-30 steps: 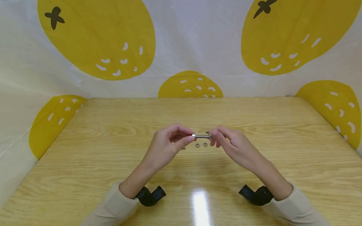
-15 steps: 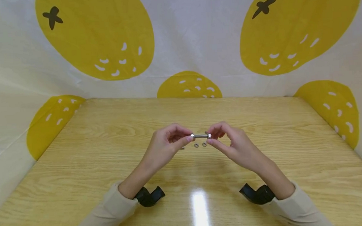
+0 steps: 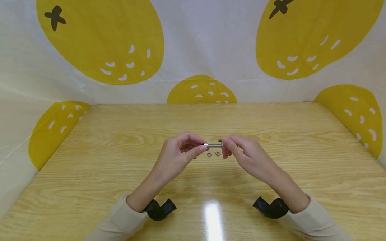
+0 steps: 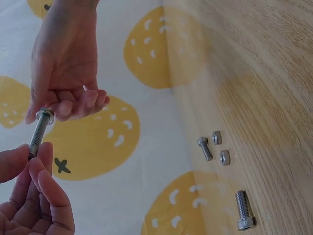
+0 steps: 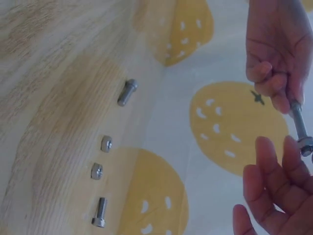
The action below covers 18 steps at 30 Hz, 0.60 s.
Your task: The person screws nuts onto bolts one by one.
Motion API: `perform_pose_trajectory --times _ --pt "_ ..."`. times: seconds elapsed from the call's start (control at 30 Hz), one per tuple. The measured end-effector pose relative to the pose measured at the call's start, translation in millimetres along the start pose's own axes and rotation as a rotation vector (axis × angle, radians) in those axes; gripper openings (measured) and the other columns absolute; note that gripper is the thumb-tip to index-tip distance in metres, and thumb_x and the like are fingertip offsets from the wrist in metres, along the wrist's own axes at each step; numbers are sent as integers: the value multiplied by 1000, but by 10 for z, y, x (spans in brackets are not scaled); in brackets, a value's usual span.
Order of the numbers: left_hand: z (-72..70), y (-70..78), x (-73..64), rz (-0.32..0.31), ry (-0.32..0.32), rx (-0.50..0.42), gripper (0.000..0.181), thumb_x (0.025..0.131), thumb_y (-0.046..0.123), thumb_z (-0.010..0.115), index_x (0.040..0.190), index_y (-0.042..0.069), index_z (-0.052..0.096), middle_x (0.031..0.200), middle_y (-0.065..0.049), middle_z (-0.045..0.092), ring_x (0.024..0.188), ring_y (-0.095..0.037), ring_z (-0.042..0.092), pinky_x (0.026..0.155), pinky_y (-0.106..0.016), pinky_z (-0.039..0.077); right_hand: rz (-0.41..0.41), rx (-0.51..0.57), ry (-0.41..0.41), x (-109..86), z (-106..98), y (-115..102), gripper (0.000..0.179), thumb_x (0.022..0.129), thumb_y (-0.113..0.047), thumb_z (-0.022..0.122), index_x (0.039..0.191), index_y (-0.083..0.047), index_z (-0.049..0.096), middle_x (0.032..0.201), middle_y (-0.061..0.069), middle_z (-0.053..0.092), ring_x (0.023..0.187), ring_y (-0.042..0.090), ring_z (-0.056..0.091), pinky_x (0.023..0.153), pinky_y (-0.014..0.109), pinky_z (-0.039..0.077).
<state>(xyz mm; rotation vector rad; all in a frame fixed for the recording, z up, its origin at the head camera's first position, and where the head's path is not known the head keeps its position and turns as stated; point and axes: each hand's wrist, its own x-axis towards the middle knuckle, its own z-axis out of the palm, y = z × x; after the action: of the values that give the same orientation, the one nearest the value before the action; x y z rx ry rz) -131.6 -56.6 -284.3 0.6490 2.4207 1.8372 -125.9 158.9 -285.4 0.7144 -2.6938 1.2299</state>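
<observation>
A silver bolt (image 3: 215, 145) is held level above the table between both hands. My left hand (image 3: 184, 149) pinches its head end between thumb and fingers, as the left wrist view also shows on the bolt's threaded shank (image 4: 38, 132). A hex nut (image 4: 45, 115) sits on the far end of the shank. The thumb and index finger of my right hand (image 3: 244, 152) are at this nut, largely covering it in the head view. In the right wrist view the nut (image 5: 305, 145) shows beside the right fingertips, and the right thumb is out of sight.
On the wooden table (image 3: 116, 138) lie two loose nuts, one left (image 3: 209, 154) and one right (image 3: 218, 153). A short bolt (image 4: 205, 148) and a larger bolt (image 4: 244, 210) lie near them. A patterned cloth (image 3: 209, 44) stands behind the table.
My right fingers spread to either side of the nut half a second ago; now the thumb has rolled forward over it again. The left hand has stayed nearly still with the bolt.
</observation>
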Motion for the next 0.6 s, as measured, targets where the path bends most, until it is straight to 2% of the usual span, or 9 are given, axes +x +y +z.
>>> perform_pose_trajectory --times 0.07,0.17,0.23,0.3,0.43,0.6 --pt "1 4 3 -3 4 5 14 86 17 67 98 9 66 90 -7 69 72 -15 63 61 -24 50 7 -12 -2 -2 -15 10 27 100 -25 43 90 -10 63 79 -2 64 76 13 56 65 27 43" --pt "1 6 6 -4 12 13 14 86 17 67 98 8 67 90 -6 69 72 -14 63 61 -24 51 -18 -21 0 -3 -33 18 17 94 -25 55 102 -10 60 85 -4 63 79 11 56 67 27 45" --pt "-1 5 7 -3 15 16 14 86 16 67 98 8 67 89 -6 69 72 -14 63 62 -24 51 -62 -15 8 -5 -32 18 27 88 -22 65 110 -8 56 90 -4 63 81 9 56 70 27 46" --pt "-1 4 6 -2 15 14 14 86 16 67 98 8 67 90 -7 69 72 -14 63 62 -25 51 -115 -14 22 -4 -14 22 32 84 -17 70 110 -8 54 92 -3 63 80 7 56 72 26 47" --pt "2 3 3 -3 7 5 14 86 16 67 98 8 67 90 -7 68 72 -15 63 62 -25 51 -198 -23 55 -8 22 38 22 84 -9 69 102 -8 56 90 -3 64 78 6 55 70 23 47" --pt "6 9 -1 -1 -2 0 14 86 16 67 98 8 66 89 -7 68 71 -15 61 60 -24 50 -191 -24 59 -18 21 36 15 87 -9 65 100 -9 58 87 -5 65 77 6 55 67 23 46"
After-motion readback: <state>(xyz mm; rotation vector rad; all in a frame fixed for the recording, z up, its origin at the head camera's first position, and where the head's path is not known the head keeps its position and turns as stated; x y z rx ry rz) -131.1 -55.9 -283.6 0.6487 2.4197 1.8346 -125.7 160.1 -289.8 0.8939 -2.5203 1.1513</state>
